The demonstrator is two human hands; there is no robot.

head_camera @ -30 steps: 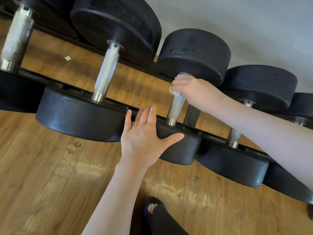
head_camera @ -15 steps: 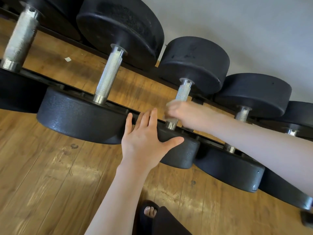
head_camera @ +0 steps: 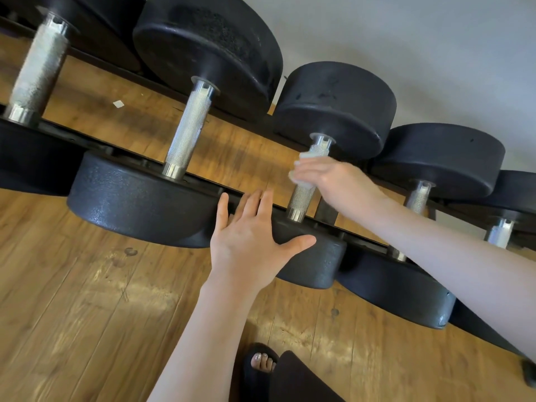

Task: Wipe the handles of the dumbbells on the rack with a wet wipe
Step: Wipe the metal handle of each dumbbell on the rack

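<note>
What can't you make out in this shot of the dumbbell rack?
- Wet wipe, head view: motion-blurred, mostly covered by the right hand.
- Handle under that hand: its middle is hidden.
- Leftmost dumbbell: cut off by the left edge.
- Rail beneath the left hand: hidden by the palm.

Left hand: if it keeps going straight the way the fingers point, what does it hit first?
The left hand rests flat on a dumbbell head, fingers already reaching the front rack rail. Sliding on, it would likely meet that rail first; depth is unclear.
</note>
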